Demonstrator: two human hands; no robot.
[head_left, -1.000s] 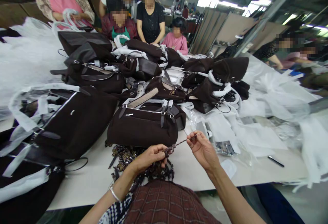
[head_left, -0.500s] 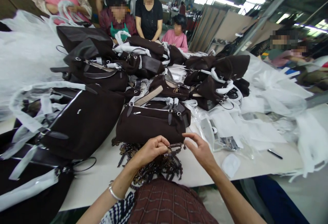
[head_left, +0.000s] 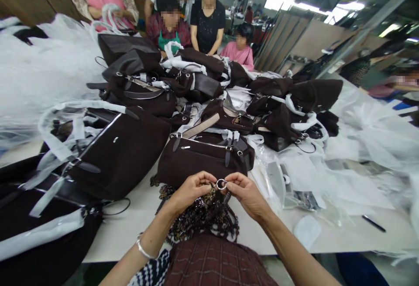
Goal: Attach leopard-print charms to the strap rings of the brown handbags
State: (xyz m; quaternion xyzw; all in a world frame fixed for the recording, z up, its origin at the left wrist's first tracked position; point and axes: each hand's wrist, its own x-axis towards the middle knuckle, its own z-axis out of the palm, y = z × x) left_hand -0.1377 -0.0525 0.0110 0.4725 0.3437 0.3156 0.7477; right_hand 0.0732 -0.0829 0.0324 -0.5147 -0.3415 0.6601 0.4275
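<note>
Head view: bag-heaped white table (head_left: 137,229); busy workshop

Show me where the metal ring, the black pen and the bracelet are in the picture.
metal ring (head_left: 221,184), head view, on its silver rim between both hands' fingertips.
black pen (head_left: 373,223), head view, middle of its barrel.
bracelet (head_left: 143,247), head view, on the silver band at the left wrist.

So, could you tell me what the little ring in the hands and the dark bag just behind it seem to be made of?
The ring, pinched between left hand and right hand, looks like polished silvery metal: it glints brightly. The bag looks like dark brown suede or brushed fabric, matte with no shine, with smoother, probably leather, straps.
</note>
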